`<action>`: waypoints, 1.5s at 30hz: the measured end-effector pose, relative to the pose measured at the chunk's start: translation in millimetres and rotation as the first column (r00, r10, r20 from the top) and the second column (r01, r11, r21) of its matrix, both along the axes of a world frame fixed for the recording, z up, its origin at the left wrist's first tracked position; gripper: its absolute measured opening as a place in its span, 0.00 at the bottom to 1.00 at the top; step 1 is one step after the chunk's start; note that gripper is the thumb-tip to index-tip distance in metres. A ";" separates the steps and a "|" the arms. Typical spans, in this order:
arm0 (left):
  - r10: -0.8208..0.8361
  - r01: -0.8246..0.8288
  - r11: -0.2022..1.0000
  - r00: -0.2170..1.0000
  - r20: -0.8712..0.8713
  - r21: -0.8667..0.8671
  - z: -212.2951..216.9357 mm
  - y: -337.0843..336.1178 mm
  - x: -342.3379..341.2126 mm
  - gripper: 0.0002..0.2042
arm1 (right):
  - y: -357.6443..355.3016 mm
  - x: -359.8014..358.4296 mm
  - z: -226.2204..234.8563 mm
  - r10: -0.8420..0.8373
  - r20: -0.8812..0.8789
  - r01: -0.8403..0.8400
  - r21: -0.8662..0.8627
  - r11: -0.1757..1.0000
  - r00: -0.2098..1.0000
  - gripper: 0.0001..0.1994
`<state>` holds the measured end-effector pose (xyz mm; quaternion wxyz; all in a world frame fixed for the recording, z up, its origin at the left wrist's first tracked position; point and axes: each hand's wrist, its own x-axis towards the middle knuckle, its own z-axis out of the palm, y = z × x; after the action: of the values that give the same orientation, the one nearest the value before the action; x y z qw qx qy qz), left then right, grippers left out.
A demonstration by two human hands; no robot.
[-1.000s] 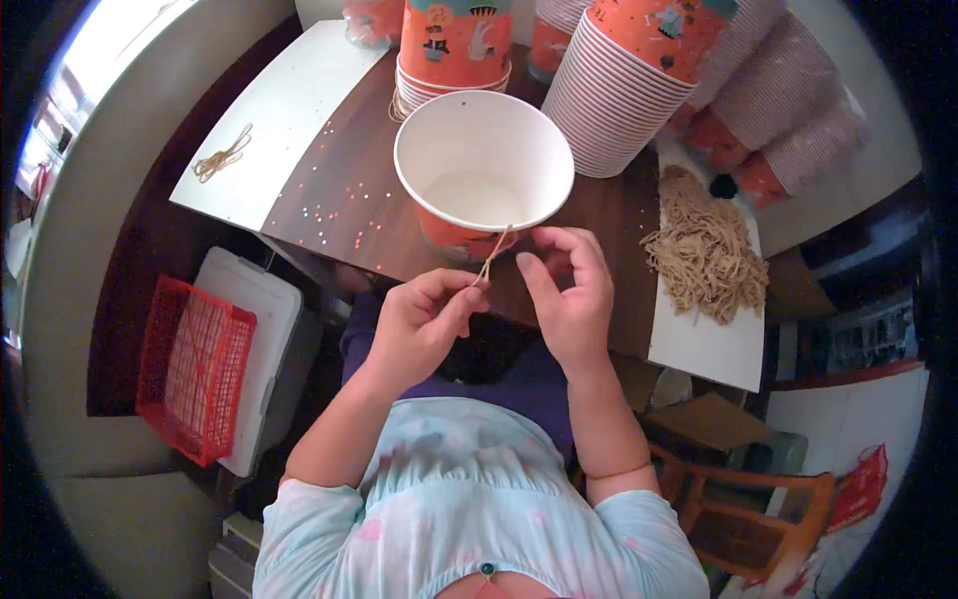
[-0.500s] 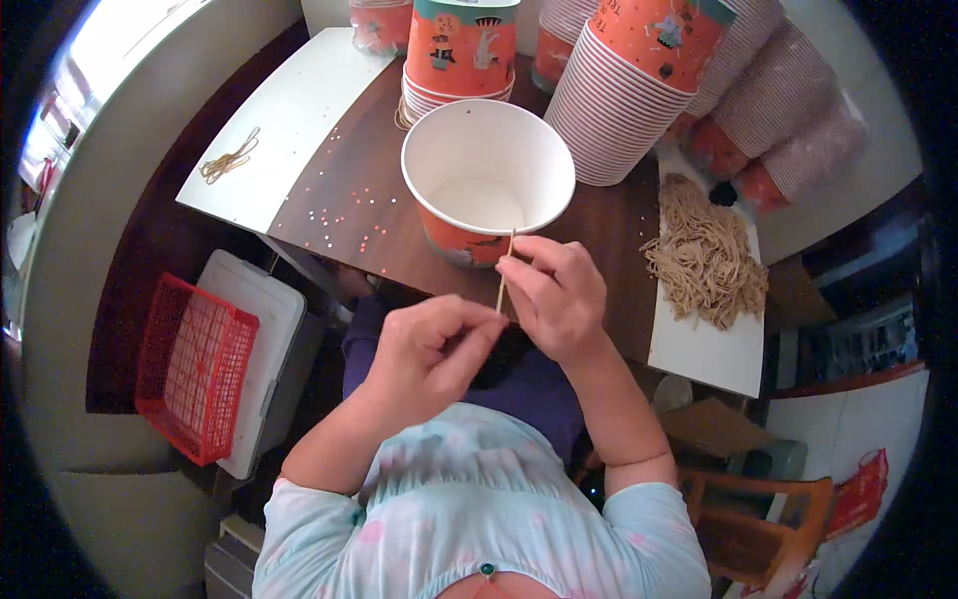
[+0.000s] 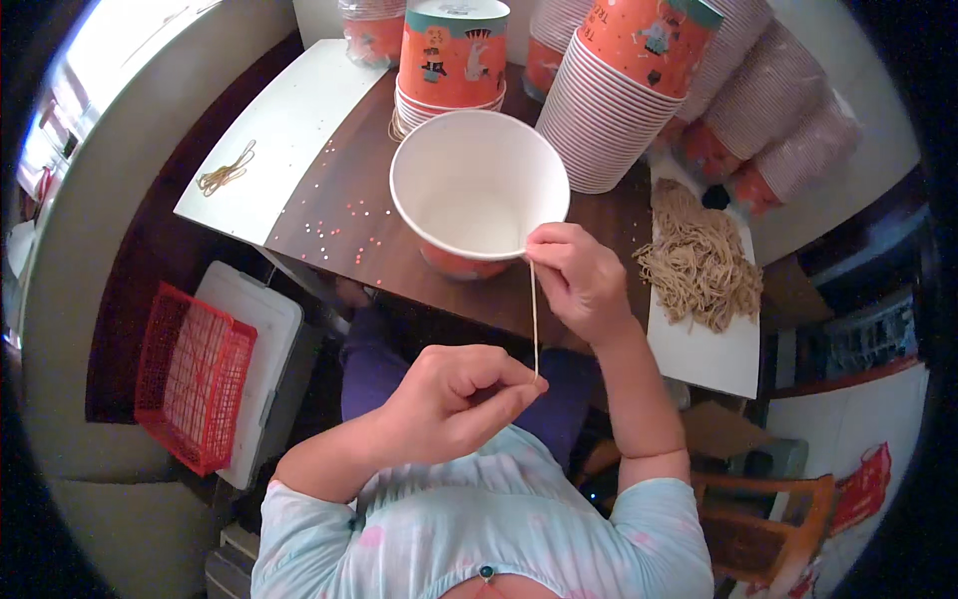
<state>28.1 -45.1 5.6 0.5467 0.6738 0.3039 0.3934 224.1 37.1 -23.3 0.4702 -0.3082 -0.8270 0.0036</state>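
Observation:
A thin beige cord (image 3: 535,319) runs taut, nearly upright in the picture, between my two hands. Its lower end is pinched in the thumb and fingertips of my left hand (image 3: 459,399), in front of my body. My right hand (image 3: 587,285) closes its fingertips on the cord's upper part, right at the near right rim of a large paper bucket (image 3: 459,264). That bucket is white inside and orange outside, and it stands mouth up at the table's near edge. My right fingers hide how the cord meets the rim.
Behind stand an upturned orange bucket stack (image 3: 454,60) and a tall leaning stack (image 3: 609,120). A heap of beige cords (image 3: 704,265) lies on the right white panel, a few loose cords (image 3: 228,170) at left. Small dots (image 3: 344,235) litter the brown tabletop (image 3: 374,190). A red basket (image 3: 195,379) sits lower left.
My left hand has drawn down toward my body and slightly right. My right hand has moved a little right and up to the rim. A longer stretch of cord now shows between them.

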 end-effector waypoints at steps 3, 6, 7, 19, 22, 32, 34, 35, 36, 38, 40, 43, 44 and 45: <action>-0.109 0.109 0.994 0.994 0.001 -0.026 -0.5 2.8 -9.6 0.06 | 0.5 20.6 15.6 0.066 -0.043 -0.071 -0.115 0.991 0.997 0.10; -0.251 0.237 0.882 0.968 0.018 -0.407 1.1 10.8 -35.5 0.16 | -2.7 50.5 21.2 0.054 -0.087 -0.073 -0.225 0.972 0.995 0.10; -0.262 0.221 0.878 0.964 -0.040 -0.425 -2.4 14.0 -46.0 0.15 | -4.6 59.5 22.4 0.058 -0.077 -0.077 -0.285 0.955 0.995 0.10; -0.253 0.192 0.911 0.959 -0.126 -0.366 -1.7 8.8 -42.7 0.08 | -76.9 24.9 64.7 0.202 0.091 -0.138 -0.462 0.876 0.975 0.40; -0.279 0.243 0.928 0.955 -0.098 -0.281 4.1 10.3 -24.2 0.09 | -88.9 -16.7 46.4 0.302 -0.018 -0.234 -0.676 0.699 0.953 0.35; -0.313 0.238 0.709 0.950 0.007 -0.664 -13.5 43.8 -48.5 0.18 | -67.5 17.3 48.9 -0.091 -0.115 -0.012 -0.684 0.729 0.989 0.03; -0.305 0.257 0.681 0.951 0.054 -0.686 -21.6 45.6 -50.2 0.19 | -66.4 21.5 48.6 -0.102 -0.105 0.009 -0.653 0.757 0.989 0.03; -0.297 0.289 0.645 0.948 0.116 -0.707 -23.3 44.9 -49.8 0.18 | -63.8 23.3 42.0 -0.090 -0.101 0.010 -0.613 0.790 0.991 0.03; -0.284 0.321 0.608 0.942 0.178 -0.726 -25.2 42.9 -49.7 0.17 | -64.3 22.9 41.0 -0.082 -0.102 0.001 -0.619 0.785 0.991 0.03; -0.280 0.334 0.597 0.939 0.201 -0.729 -27.5 41.6 -48.7 0.14 | -65.7 21.8 40.9 -0.129 -0.126 0.016 -0.654 0.756 0.984 0.04; -0.290 0.358 0.592 0.931 0.223 -0.722 -29.0 42.5 -49.0 0.12 | -65.8 25.6 36.9 -0.136 -0.128 0.023 -0.640 0.768 0.982 0.04; -0.267 0.313 0.646 0.947 0.177 -0.697 -32.5 39.9 -49.6 0.11 | -67.8 28.4 36.3 -0.160 -0.112 0.052 -0.640 0.767 0.981 0.04; -0.254 0.313 0.674 0.949 0.188 -0.669 -32.8 38.8 -49.6 0.16 | -71.3 28.6 39.9 -0.151 -0.005 0.116 -0.611 0.783 0.989 0.04; -0.243 0.314 0.700 0.949 0.200 -0.641 -32.4 38.5 -48.7 0.21 | -73.6 29.2 42.6 -0.146 0.103 0.179 -0.574 0.799 0.984 0.05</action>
<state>-20.5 -6.6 -26.8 0.8183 0.4516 0.2906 0.2048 253.2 -36.5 19.3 0.3299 -0.5068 -0.7690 0.2074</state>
